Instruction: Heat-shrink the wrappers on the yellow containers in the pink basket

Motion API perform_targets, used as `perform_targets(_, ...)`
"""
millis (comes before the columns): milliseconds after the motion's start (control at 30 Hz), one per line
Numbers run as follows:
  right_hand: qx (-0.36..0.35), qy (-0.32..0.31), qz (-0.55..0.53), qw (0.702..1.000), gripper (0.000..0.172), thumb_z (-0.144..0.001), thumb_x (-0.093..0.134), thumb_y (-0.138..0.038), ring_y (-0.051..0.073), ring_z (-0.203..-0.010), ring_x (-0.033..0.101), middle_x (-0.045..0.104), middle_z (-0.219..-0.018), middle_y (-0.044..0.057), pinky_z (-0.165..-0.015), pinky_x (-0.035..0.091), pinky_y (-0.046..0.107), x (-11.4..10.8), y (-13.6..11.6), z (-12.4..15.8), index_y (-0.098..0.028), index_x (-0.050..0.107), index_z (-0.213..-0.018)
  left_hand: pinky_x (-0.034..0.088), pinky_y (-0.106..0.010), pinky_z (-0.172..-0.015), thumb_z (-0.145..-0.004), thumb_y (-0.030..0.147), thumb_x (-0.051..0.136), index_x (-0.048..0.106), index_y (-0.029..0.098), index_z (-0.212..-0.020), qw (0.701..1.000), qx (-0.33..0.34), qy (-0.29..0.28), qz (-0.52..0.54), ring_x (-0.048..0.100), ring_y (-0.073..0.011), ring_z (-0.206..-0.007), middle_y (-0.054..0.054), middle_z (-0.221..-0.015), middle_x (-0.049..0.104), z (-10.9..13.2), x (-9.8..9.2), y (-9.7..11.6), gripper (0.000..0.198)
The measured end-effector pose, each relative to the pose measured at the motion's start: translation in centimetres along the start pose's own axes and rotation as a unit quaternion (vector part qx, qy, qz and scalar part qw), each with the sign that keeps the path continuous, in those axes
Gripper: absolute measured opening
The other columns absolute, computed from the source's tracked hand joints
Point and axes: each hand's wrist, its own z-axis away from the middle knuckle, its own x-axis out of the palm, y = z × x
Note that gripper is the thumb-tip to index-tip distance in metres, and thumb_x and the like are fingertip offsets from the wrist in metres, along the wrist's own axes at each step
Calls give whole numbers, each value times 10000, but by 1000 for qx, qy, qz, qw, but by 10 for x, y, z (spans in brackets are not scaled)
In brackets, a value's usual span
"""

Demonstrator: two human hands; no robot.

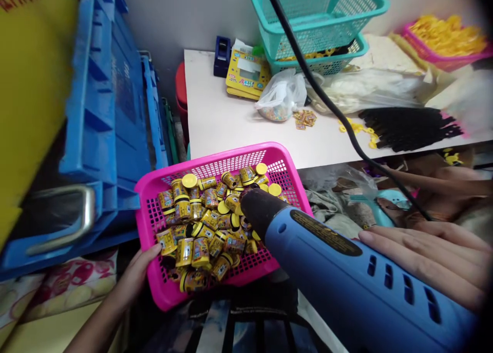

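A pink plastic basket (287, 160) is tilted in front of me, full of small yellow tubs (200, 251) with printed labels and yellow lids. My left hand (139, 265) grips its left rim, the thumb lying over the edge. A blue heat gun (323, 260) points down into the basket, its dark nozzle close above the tubs on the right side. My right hand (427, 255) has its fingers laid around the heat gun's body; the thumb is hidden behind it. Whether the nozzle touches any tub I cannot tell.
A black cable (327, 96) hangs across the view. Behind the basket, a white table (215, 122) bears turquoise baskets (319, 21), a tape dispenser (222, 55), yellow cards (246, 75), plastic bags and black strips (408, 127). Blue crates (115, 91) stand left. Someone's blurred limb shows at right.
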Motion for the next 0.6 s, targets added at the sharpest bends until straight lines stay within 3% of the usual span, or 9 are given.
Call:
perform_targets(100,-38,21,-22,999,461,-1027,248,-382,156,-981,635,637,-1136,-29,-859,414,388,2,4,-7,-450,285,-1482,600,-464,-811,-783,547,549,655,236,-1195,999,17,-6,-27,713,-337,-975,-49,-936,778,2,1,-1,527)
perform_targets(300,-38,25,-33,998,439,-1030,263,-387,150,-991,639,636,-1149,-22,-868,407,373,3,5,-4,-422,355,-1458,601,-464,-803,-751,582,576,640,215,-1225,999,21,-6,-33,707,-350,-988,-55,-949,779,3,3,-1,603)
perform_targets(433,-31,27,-37,998,451,-1032,254,-369,159,-992,629,643,-1127,-26,-865,403,385,1,3,-3,-448,311,-1472,596,-467,-824,-760,557,589,619,216,-1257,1000,17,-6,-9,702,-347,-1003,-54,-968,776,4,3,0,603)
perform_targets(600,-61,29,-38,997,469,-1028,289,-328,157,-1008,610,637,-1136,-3,-861,392,397,2,4,-3,-392,298,-1493,592,-474,-836,-754,553,604,621,222,-1264,1000,6,-13,10,709,-352,-976,-50,-945,778,4,7,1,608)
